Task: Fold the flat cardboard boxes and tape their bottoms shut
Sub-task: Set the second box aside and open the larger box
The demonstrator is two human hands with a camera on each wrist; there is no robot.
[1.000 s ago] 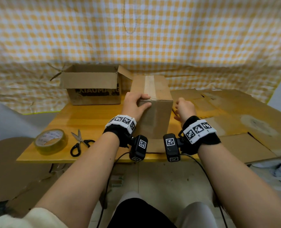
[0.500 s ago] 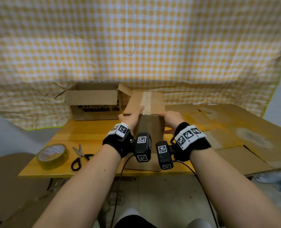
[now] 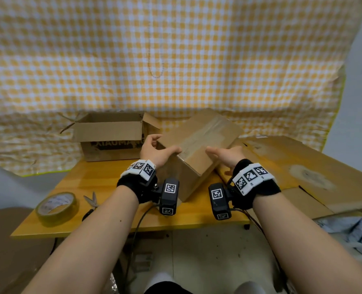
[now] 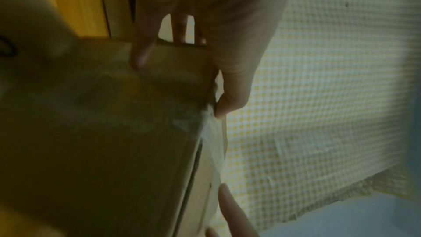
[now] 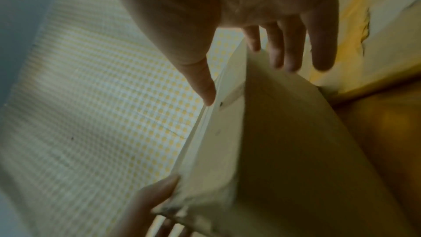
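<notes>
A folded cardboard box (image 3: 197, 145) with clear tape along its top seam sits skewed on the wooden table (image 3: 95, 181), its long side running to the back right. My left hand (image 3: 161, 148) grips its near left corner, thumb on top and fingers curled down the left side. My right hand (image 3: 222, 154) lies against the right side with straight fingers, thumb over the top edge. The left wrist view shows the box (image 4: 102, 132) with my left fingers (image 4: 141, 51) round its edge. In the right wrist view the box (image 5: 284, 150) has my straight right fingers (image 5: 284, 51) on it.
An open printed carton (image 3: 112, 136) stands at the back left. A tape roll (image 3: 56, 205) and scissors (image 3: 92, 201) lie near the table's front left edge. Flat cardboard sheets (image 3: 292, 166) cover the right side. A yellow checked cloth (image 3: 176, 60) hangs behind.
The box has turned from pointing straight away to pointing back right. Both hands moved with it, and the right hand went from beside the box onto its right side.
</notes>
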